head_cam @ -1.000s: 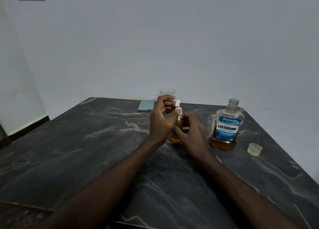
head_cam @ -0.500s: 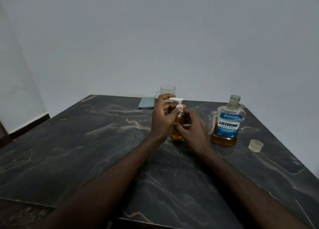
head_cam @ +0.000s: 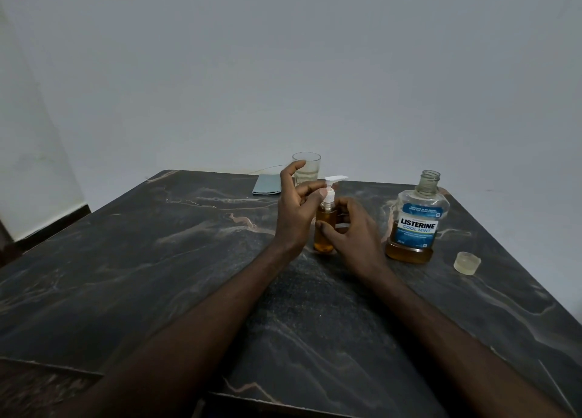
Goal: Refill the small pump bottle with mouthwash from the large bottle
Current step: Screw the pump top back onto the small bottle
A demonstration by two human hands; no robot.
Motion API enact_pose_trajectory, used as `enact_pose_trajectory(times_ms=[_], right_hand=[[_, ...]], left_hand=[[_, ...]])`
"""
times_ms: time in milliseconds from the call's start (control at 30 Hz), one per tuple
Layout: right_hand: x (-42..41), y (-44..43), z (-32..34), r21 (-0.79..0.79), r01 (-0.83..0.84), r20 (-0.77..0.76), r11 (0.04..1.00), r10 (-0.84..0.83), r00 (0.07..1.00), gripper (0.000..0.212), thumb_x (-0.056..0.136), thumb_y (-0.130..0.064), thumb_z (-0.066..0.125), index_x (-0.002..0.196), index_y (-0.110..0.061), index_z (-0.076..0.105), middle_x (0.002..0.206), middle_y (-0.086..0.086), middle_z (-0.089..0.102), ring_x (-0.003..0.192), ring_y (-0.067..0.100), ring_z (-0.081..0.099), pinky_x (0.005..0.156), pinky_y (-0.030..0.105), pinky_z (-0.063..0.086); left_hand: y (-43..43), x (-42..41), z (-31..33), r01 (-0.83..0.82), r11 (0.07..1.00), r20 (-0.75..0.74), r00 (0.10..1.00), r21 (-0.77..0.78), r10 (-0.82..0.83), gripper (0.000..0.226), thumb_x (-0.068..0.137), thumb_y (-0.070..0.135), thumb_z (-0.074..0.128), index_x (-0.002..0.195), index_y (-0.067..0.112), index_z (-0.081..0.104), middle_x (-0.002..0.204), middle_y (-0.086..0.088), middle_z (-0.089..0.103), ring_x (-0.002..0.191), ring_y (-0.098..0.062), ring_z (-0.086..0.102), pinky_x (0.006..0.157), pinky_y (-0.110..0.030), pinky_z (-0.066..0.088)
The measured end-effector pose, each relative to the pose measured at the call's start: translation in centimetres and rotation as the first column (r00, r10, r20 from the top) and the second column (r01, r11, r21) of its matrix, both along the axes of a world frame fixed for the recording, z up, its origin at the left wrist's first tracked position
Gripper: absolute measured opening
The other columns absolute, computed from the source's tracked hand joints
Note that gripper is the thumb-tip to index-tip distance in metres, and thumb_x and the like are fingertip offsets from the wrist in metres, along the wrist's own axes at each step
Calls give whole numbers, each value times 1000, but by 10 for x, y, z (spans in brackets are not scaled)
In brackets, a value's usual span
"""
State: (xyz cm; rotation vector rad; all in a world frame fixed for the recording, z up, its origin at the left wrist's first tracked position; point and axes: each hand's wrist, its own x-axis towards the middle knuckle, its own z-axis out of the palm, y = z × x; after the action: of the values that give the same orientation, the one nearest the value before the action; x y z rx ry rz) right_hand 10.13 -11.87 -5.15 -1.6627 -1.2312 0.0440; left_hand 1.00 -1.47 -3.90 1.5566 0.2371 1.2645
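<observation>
The small pump bottle (head_cam: 324, 228) stands upright on the dark marble table (head_cam: 157, 260), nearly full of amber liquid. Its white pump head (head_cam: 334, 183) sits on top, nozzle pointing right. My left hand (head_cam: 296, 210) pinches the pump collar between thumb and fingers. My right hand (head_cam: 356, 235) wraps around the bottle's body from the right. The large Listerine bottle (head_cam: 415, 225) stands uncapped to the right, with a little amber liquid at its bottom. Its pale cap (head_cam: 467, 262) lies on the table further right.
A clear drinking glass (head_cam: 307, 167) stands behind my hands near the table's far edge. A grey-blue flat pouch (head_cam: 267, 184) lies to its left. The table's right edge runs close to the cap.
The pump head has turned, so its nozzle now points right instead of sitting tilted. My left fingers shifted on the collar. My right hand has stayed on the bottle.
</observation>
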Motion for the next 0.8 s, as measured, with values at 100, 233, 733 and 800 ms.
enact_pose_trajectory(times_ms=[100,233,733,800], right_hand=[[0,0,1,6,0,12,1000,0,1000,47,91,-28,75,132,-21,53,126,-4,58,106,2,56,77,9,44],[0,1,1,0,0,3,1000,0,1000,47,92,-27,75,133,-21,53,127,-4,58,108,4,56,77,10,44],[1,2,-1,0,13,15,1000,-13,1000,51,91,-29,75,136,-19,53,129,-2,58,112,7,58,80,11,44],[1,2,-1,5,13,12,1000,-13,1000,51,91,-29,75,136,-19,53,129,-3,58,111,6,58,80,12,45]], left_hand=[[-2,1,3,-68,997,-19,997,22,68,73,90,20,76,149,22,33,113,-11,69,110,-21,68,96,-35,57],[1,2,0,-66,997,-18,998,38,66,66,94,14,70,147,20,32,105,-12,75,102,-26,73,93,-46,60],[-5,-1,3,-14,1000,-39,999,20,15,69,89,20,77,144,30,36,119,-16,67,112,-23,69,95,-38,59],[-4,0,3,-56,998,-33,998,27,57,70,87,16,80,142,27,37,109,-12,70,102,-21,71,89,-33,59]])
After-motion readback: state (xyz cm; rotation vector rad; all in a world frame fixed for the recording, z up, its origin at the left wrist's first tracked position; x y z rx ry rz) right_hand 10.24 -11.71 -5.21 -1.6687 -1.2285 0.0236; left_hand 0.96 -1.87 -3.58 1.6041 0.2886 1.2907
